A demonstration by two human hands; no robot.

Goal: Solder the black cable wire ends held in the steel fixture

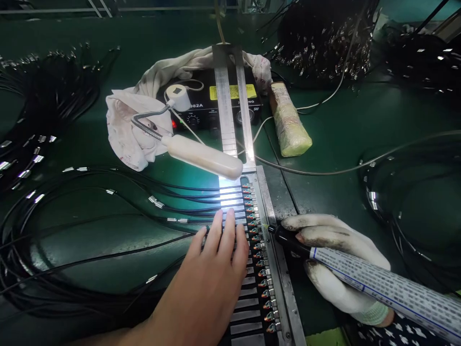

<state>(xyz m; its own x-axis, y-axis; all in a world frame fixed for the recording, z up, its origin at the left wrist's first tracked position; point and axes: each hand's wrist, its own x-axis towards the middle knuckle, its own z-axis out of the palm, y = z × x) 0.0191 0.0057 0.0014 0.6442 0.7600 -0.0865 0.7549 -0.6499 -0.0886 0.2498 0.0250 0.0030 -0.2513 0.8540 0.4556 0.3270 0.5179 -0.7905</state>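
My left hand [212, 269], bare, lies with its fingers stretched out over the black cables [201, 197] on a metal fixture [264, 211]. Along the fixture sits a row of small connector ends [256, 246] with coloured wires showing. In a white glove with dirty fingertips, my right hand [334, 259] is wrapped round a printed glue tube [382, 288] with a black front end. The tube's thin nozzle [271, 228] points left, close to the connector ends; whether it touches one I cannot tell.
A lit white lamp [205, 156] on a bent neck hangs over the fixture. Behind it stand a black dispenser box [205, 113], a white cloth [137, 129] and a wrapped block [290, 120]. Cable bundles lie left [46, 91] and back right [324, 43].
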